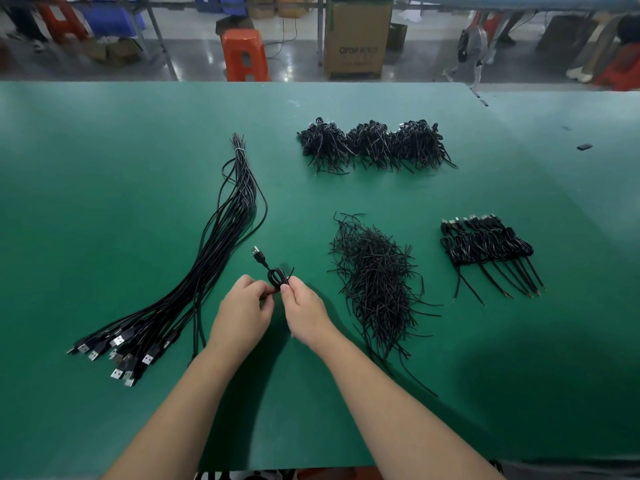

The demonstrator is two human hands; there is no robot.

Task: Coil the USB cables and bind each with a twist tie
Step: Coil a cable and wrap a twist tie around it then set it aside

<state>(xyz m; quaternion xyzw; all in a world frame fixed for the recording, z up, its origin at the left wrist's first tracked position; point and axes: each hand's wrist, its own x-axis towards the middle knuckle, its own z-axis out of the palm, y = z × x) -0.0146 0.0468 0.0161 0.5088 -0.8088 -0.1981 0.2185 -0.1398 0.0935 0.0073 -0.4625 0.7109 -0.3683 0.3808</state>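
On the table [104,150], a bundle of straight USB cables [221,244] runs from the near-left toward the middle of the far edge; a heap of coiled cables [374,145] lies toward the far edge, right of centre; a pile of twist ties [377,282] sits nearer, with a row of bound cables [488,247] to its right; a stool [245,53] and cardboard box [356,39] stand beyond the far edge.

The lower part of the coiled cable [277,277] is being hidden by the fingers of both hands. The forearms are being cut off at the bottom edge. Any twist tie there is being rendered too small to tell.
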